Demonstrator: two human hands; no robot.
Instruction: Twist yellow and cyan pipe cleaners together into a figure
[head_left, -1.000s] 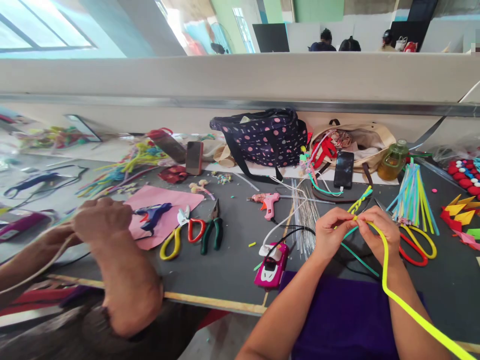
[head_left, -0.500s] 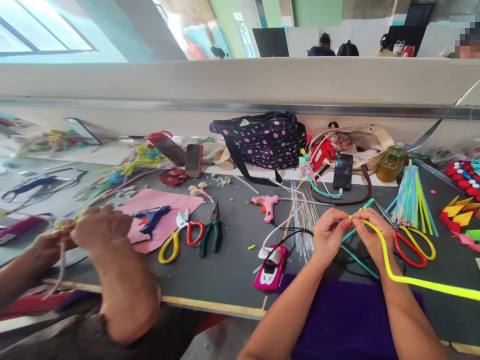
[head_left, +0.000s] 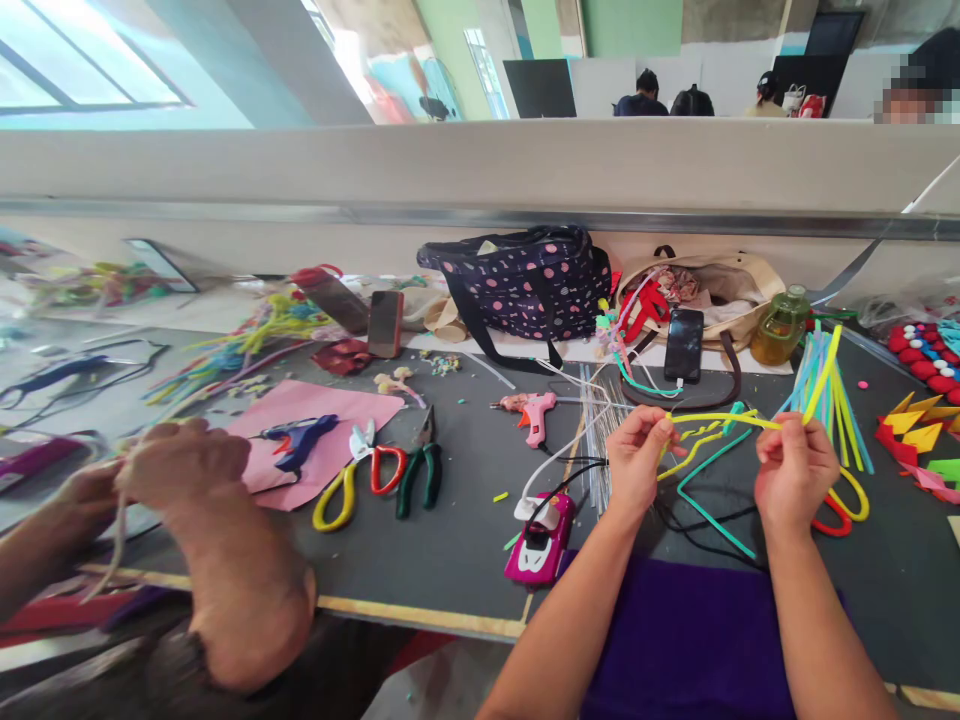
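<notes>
At the far left, a co-worker's hands (head_left: 176, 465) are gripping a pale cord; these are not the wearer's own. Next along the dark table (head_left: 465, 540), a blue glue gun (head_left: 296, 437) is lying on a pink sheet (head_left: 341, 400), with yellow-and-red scissors (head_left: 360, 478) and green pliers (head_left: 421, 470) just beside it. A pink glue gun (head_left: 534, 410) and a bundle of thin wires (head_left: 606, 425) are sitting near the middle.

The left hand (head_left: 636, 462) is closing thumb and fingers around one end of a yellow pipe cleaner (head_left: 720, 418), where a short twisted yellow-and-teal section appears to be bunching together. The right hand (head_left: 795, 470) is pinching the same pipe cleaner farther along, and its free end is rising past a bundle of coloured sticks (head_left: 825, 390). The strand is stretching taut between the hands, above the table. A teal pipe cleaner (head_left: 705, 500) is trailing down from the left hand onto the table.

Judging by this, only a short length is twisted; most of both strands is lying loose, so the bulk of the twisting looks outstanding.
</notes>
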